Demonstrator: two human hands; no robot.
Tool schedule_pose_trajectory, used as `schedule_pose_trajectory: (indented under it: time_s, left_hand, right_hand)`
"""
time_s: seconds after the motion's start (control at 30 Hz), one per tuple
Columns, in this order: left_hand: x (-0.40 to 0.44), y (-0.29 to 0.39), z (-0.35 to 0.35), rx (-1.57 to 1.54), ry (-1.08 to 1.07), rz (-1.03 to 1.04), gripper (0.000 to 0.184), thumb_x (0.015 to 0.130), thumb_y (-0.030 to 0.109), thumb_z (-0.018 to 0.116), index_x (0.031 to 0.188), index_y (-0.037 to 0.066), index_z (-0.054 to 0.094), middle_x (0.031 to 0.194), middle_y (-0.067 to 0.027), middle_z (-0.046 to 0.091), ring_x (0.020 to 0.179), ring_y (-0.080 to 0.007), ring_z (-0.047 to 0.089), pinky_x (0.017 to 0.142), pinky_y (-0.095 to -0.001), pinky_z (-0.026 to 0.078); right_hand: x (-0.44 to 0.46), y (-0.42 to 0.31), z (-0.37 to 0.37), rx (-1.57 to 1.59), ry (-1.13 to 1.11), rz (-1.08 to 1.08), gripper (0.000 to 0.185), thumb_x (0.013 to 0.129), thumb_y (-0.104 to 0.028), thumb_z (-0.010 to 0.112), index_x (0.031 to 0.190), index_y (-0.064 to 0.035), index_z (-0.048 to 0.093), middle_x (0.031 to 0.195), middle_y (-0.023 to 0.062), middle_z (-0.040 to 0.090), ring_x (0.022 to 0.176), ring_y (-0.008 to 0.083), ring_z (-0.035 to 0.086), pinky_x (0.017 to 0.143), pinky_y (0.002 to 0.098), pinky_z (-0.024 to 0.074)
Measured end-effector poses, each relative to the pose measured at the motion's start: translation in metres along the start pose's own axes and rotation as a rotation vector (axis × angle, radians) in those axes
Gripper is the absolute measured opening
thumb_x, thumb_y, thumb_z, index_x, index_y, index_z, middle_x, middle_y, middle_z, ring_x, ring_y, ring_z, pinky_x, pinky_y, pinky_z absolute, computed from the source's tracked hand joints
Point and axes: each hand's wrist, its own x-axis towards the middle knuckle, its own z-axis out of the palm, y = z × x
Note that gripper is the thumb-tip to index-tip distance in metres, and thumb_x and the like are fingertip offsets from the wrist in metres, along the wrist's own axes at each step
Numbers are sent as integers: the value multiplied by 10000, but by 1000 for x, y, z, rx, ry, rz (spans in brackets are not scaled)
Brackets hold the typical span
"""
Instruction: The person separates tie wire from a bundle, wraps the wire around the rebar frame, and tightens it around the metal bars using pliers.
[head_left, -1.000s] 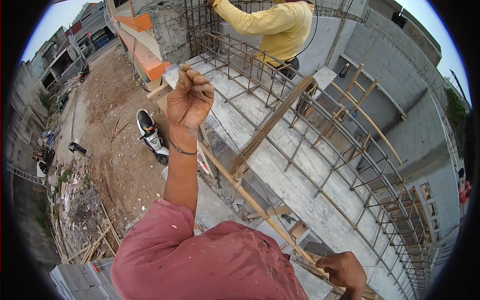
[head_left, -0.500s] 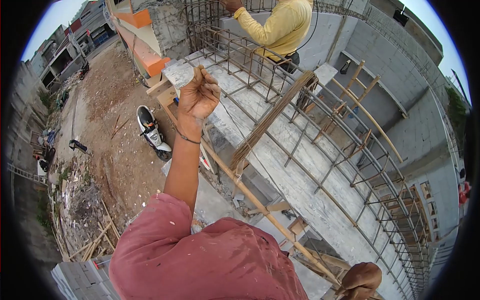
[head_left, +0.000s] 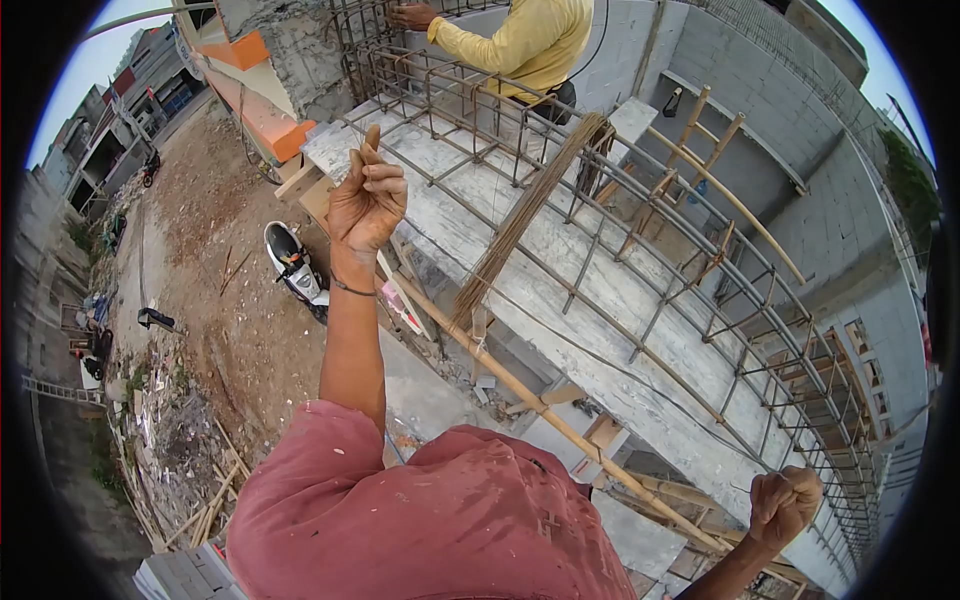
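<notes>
My left hand (head_left: 368,200) is raised above the near end of a grey slab (head_left: 540,300). Its fingers are curled, the index finger points up, and one end of a thin dark wire (head_left: 610,367) reaches it. The wire runs slackly across the slab to my right hand (head_left: 784,506), a closed fist at lower right by the slab's edge. Between the hands, a bundle of thin brown tie wire (head_left: 530,220) hangs over the rebar cage (head_left: 590,165). What lies inside each fist is hidden.
A person in a yellow shirt (head_left: 520,45) stands behind the cage, one hand at upright bars. A bamboo pole (head_left: 540,405) runs along the slab's near side. Below left are a white scooter (head_left: 296,268) and rubble ground. Grey block walls (head_left: 770,120) rise beyond.
My right hand has moved up and to the right, drawing the wire's visible length out across the slab. My left hand has shifted slightly left, its index finger now extended. The view has turned slightly.
</notes>
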Motion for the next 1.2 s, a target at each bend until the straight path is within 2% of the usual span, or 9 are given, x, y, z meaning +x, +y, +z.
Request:
schedule_pose_trajectory:
  time_s: [0.13,0.23,0.47,0.53,0.7,0.83,0.93,1.03,1.2]
  left_hand:
    - [-4,-14,1,377,12,272,318,879,89,719,1194,71,675,1018,-73,736,975,-201,599,853,-326,510]
    - [-4,-5,0,429,-101,213,289,861,65,731,1147,81,689,1016,-62,712,965,-199,600,860,-329,516]
    - [9,4,22,127,-86,163,194,885,124,723,1077,96,722,948,-29,665,867,-166,599,763,-269,491]
    - [7,4,14,26,-31,125,155,878,152,733,1023,99,736,932,-21,673,846,-165,601,754,-266,491]
    - [6,-9,38,236,-115,207,131,872,118,734,993,69,736,907,-28,680,869,-158,598,770,-275,501]
    - [20,14,42,160,-87,305,133,858,101,744,985,58,737,909,-21,682,868,-161,608,772,-278,506]
    - [21,20,20,57,38,160,149,869,159,742,995,82,745,910,-20,701,857,-165,627,741,-289,512]
    - [16,2,18,-13,28,56,148,866,154,745,994,81,744,903,-21,696,858,-162,627,743,-282,508]
    - [32,-6,23,101,24,176,139,837,133,774,947,57,736,875,-22,682,839,-147,609,728,-254,495]
  right_hand:
    - [6,12,-4,-686,525,258,52,912,9,602,866,5,624,611,96,561,468,196,510,418,319,368]
    - [-2,45,-11,-1529,97,-32,78,836,42,623,898,-4,630,630,136,561,506,250,540,480,355,419]
    - [11,5,18,-158,-1009,344,178,861,80,590,685,69,611,718,182,673,591,258,641,532,371,475]
    - [-30,-2,-6,186,44,185,244,943,29,561,706,65,607,600,104,625,545,124,606,480,276,423]
    - [-13,42,3,-1442,-434,308,62,906,-7,618,902,33,666,686,153,662,563,288,641,522,378,483]
    - [-13,27,10,-326,-868,377,99,908,-8,649,910,76,701,713,193,703,533,244,648,503,343,517]
    - [-25,15,-31,226,-382,-81,229,914,-49,703,916,154,597,595,139,628,324,115,473,318,251,397]
    - [-2,8,-10,-723,365,233,53,953,-33,594,929,14,602,553,62,537,380,116,452,363,257,308]
    - [-17,41,9,-1311,-657,321,143,808,95,572,898,13,648,645,153,606,566,331,594,519,338,455]
